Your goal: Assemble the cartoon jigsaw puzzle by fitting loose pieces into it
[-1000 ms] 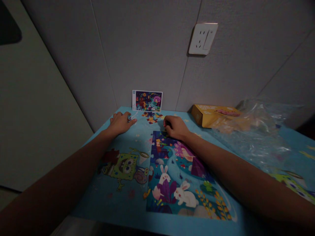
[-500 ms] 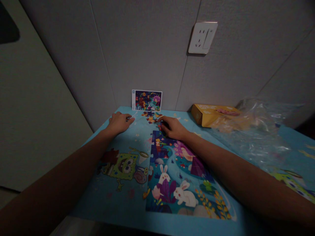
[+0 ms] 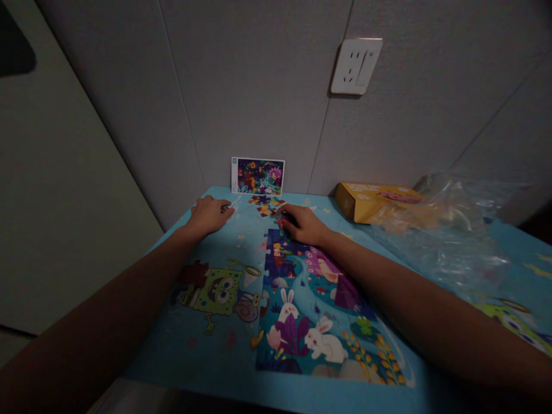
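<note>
A partly joined jigsaw puzzle (image 3: 297, 322) with white rabbits and a stream lies flat in front of me. Beyond its top edge, loose puzzle pieces (image 3: 264, 202) sit in a small heap. My right hand (image 3: 305, 224) rests over the puzzle's upper edge, its index fingertip by the heap and its thumb apart from it, near a small reddish piece (image 3: 280, 223). On the left, my left hand (image 3: 209, 215) lies on the table with curled fingers. A small dark patterned thing shows between its thumb and index finger, too small to name.
Against the wall leans a picture card (image 3: 259, 176). A yellow box (image 3: 375, 201) and crumpled clear plastic (image 3: 448, 247) lie at the right. The blue tablecloth (image 3: 228, 356) carries cartoon prints. A reddish-brown piece (image 3: 197, 272) lies beside my left forearm. A socket (image 3: 357, 66) is on the wall.
Almost nothing differs. Both hands stay in place with only tiny finger shifts, and the view has moved very slightly.
</note>
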`<state>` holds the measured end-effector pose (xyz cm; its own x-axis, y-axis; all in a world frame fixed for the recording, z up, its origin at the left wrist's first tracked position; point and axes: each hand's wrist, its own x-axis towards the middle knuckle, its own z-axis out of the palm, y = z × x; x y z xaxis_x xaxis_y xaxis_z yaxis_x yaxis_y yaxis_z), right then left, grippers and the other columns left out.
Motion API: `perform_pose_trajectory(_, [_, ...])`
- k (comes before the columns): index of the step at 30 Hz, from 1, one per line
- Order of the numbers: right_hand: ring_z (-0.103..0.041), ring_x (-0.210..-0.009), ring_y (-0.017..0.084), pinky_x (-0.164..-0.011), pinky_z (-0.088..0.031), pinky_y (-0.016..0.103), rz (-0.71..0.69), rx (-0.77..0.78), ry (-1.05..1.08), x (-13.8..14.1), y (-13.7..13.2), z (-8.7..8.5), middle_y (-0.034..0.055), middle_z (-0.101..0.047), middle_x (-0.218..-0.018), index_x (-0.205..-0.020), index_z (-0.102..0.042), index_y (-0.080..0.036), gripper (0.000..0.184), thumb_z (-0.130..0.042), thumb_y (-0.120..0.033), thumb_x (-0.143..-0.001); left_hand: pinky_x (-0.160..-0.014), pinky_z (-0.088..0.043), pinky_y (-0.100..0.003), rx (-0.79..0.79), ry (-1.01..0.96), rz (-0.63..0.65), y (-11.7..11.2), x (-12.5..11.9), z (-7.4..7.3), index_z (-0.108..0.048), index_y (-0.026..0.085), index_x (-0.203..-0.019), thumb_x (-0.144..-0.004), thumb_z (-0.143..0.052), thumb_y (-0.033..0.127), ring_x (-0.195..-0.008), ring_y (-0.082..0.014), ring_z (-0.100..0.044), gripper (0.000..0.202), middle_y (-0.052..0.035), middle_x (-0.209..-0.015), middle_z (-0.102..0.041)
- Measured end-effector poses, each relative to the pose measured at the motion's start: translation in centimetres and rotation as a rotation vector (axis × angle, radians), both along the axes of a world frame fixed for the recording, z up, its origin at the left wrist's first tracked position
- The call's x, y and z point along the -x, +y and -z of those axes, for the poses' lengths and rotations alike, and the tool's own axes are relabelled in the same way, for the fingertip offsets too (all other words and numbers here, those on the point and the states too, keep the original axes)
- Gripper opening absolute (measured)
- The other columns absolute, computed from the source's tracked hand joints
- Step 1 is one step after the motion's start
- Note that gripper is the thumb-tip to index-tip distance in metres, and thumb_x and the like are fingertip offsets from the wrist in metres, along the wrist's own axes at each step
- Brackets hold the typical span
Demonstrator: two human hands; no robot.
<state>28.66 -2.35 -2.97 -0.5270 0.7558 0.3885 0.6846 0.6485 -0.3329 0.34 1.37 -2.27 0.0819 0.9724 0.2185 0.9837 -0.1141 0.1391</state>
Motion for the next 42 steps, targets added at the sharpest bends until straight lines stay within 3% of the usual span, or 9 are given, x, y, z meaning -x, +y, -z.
perform_pose_trajectory(9, [-0.058, -0.079, 0.020, -0.077, -0.040, 0.027, -0.007, -0.004, 0.004, 0.0, 0.1, 0.1, 0.0091, -0.068, -0.100, -0.115, -0.060, -0.014, 0.036, -0.049, -0.020, -0.081, -0.097, -0.041, -0.049, 0.020, 0.039, -0.033, 0.0, 0.1, 0.0, -0.063, 0.027, -0.128, -0.086, -0.044, 0.047, -0.116, -0.0363, -0.052, 0.050, -0.0157, -0.120, -0.061])
perform_pose_trajectory(15, [-0.056, -0.073, 0.020, -0.070, -0.040, 0.028, -0.070, -0.030, 0.050, -0.2, 0.1, 0.2, 0.0065, -0.065, -0.086, -0.117, -0.058, -0.012, 0.049, -0.048, -0.010, -0.069, -0.098, -0.041, -0.049, 0.016, 0.039, -0.024, 0.0, 0.1, 0.0, -0.062, 0.027, -0.130, -0.087, -0.045, 0.044, -0.117, -0.0364, -0.052, 0.050, -0.0153, -0.121, -0.061])
perform_pose_trajectory(19, [-0.054, -0.066, 0.021, -0.063, -0.038, 0.029, -0.089, -0.042, 0.104, -0.3, 0.2, 0.5, 0.0035, -0.061, -0.076, -0.125, -0.052, -0.012, 0.055, -0.050, -0.012, -0.069, -0.097, -0.042, -0.049, 0.020, 0.046, -0.017, 0.0, 0.1, 0.1, -0.061, 0.028, -0.131, -0.087, -0.045, 0.041, -0.116, -0.0359, -0.053, 0.048, -0.0140, -0.122, -0.060])
perform_pose_trajectory(25, [-0.055, -0.066, 0.018, -0.062, -0.038, 0.028, -0.015, -0.022, 0.207, -0.2, 0.0, 0.5, 0.0049, -0.064, -0.087, -0.132, -0.043, -0.015, 0.056, -0.056, -0.019, -0.077, -0.096, -0.041, -0.056, -0.071, 0.013, -0.031, -0.5, -0.3, -0.5, -0.059, 0.026, -0.133, -0.083, -0.053, 0.053, -0.120, -0.0427, -0.046, 0.057, -0.0167, -0.126, -0.057])
perform_pose_trajectory(27, [-0.053, -0.061, 0.016, -0.060, -0.037, 0.027, -0.001, -0.009, 0.254, -0.1, 0.0, 0.6, 0.0019, -0.062, -0.080, -0.134, -0.040, -0.016, 0.057, -0.057, -0.021, -0.080, -0.100, -0.038, -0.055, -0.159, -0.032, 0.065, -0.9, -0.6, -0.9, -0.056, 0.025, -0.136, -0.083, -0.055, 0.054, -0.123, -0.0401, -0.044, 0.060, -0.0144, -0.131, -0.056])
perform_pose_trajectory(30, [-0.053, -0.060, 0.015, -0.060, -0.038, 0.025, 0.005, -0.006, 0.319, 0.0, 0.1, 0.8, -0.0015, -0.060, -0.074, -0.134, -0.040, -0.018, 0.054, -0.059, -0.024, -0.083, -0.107, -0.035, -0.049, -0.242, -0.117, 0.336, -1.6, -1.6, -1.3, -0.048, 0.024, -0.142, -0.086, -0.058, 0.045, -0.125, -0.0318, -0.043, 0.060, -0.0094, -0.130, -0.058])
perform_pose_trajectory(36, [-0.058, -0.063, 0.014, -0.062, -0.041, 0.025, -0.072, 0.025, 0.389, 0.4, 0.0, 1.0, -0.0025, -0.064, -0.074, -0.134, -0.040, -0.021, 0.053, -0.062, -0.028, -0.086, -0.107, -0.040, -0.045, -0.177, -0.157, 0.776, -3.1, -4.4, -0.6, -0.044, 0.032, -0.144, -0.084, -0.069, 0.038, -0.127, -0.0283, -0.044, 0.066, -0.0107, -0.132, -0.050])
perform_pose_trajectory(39, [-0.057, -0.061, 0.014, -0.061, -0.041, 0.025, -0.098, 0.011, 0.354, 0.6, -0.3, 0.8, -0.0029, -0.063, -0.071, -0.134, -0.041, -0.020, 0.052, -0.062, -0.030, -0.087, -0.105, -0.041, -0.047, -0.229, -0.194, 0.870, -3.3, -4.9, -0.4, -0.060, 0.032, -0.131, -0.087, -0.065, 0.038, -0.125, -0.0271, -0.047, 0.045, -0.0107, -0.127, -0.053])
perform_pose_trajectory(42, [-0.057, -0.064, 0.015, -0.063, -0.041, 0.026, -0.104, -0.040, 0.316, 0.7, -0.4, 0.6, 0.0002, -0.066, -0.079, -0.134, -0.041, -0.018, 0.050, -0.058, -0.033, -0.089, -0.104, -0.042, -0.046, -0.326, -0.262, 0.751, -3.3, -4.4, -0.9, -0.072, 0.030, -0.114, -0.087, -0.064, 0.044, -0.120, -0.0257, -0.052, 0.032, -0.0091, -0.124, -0.058])
